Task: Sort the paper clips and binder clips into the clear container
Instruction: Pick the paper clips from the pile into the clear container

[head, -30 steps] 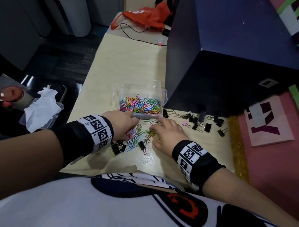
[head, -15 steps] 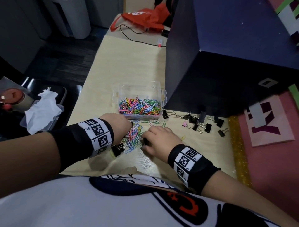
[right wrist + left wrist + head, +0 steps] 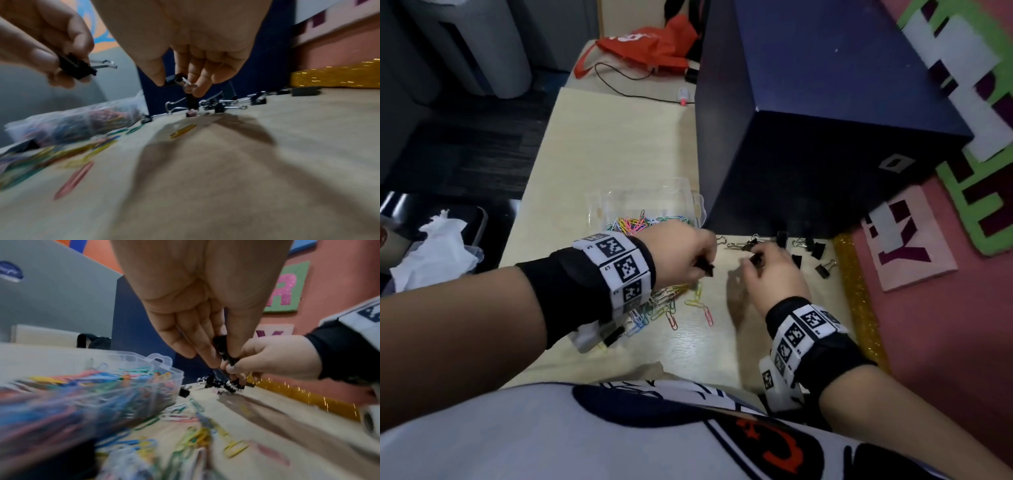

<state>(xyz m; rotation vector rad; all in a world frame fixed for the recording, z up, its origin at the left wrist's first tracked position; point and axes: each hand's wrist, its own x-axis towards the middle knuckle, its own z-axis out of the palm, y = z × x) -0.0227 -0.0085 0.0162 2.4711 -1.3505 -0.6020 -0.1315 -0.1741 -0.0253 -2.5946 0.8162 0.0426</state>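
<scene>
The clear container (image 3: 681, 195) (image 3: 164, 379) sits mid-table, partly filled with coloured paper clips. Loose coloured paper clips (image 3: 671, 308) (image 3: 197, 438) lie on the table in front of it. Black binder clips (image 3: 811, 250) (image 3: 222, 104) are scattered to its right by the dark box. My left hand (image 3: 685, 253) (image 3: 205, 345) is raised right of the container and pinches a black binder clip (image 3: 705, 269) (image 3: 76, 66). My right hand (image 3: 767, 270) (image 3: 185, 81) hovers over the binder clip pile and pinches another black binder clip (image 3: 174, 78).
A big dark blue box (image 3: 808, 137) stands right behind the binder clips. A gold glitter strip (image 3: 856, 294) edges the table on the right. An orange bag (image 3: 647, 44) and a cable lie at the far end. A tray with tissue (image 3: 438, 246) sits left, off the table.
Both hands have lifted off the paper clip pile and moved right toward the binder clips. Each now holds a black binder clip. The head view has shifted closer.
</scene>
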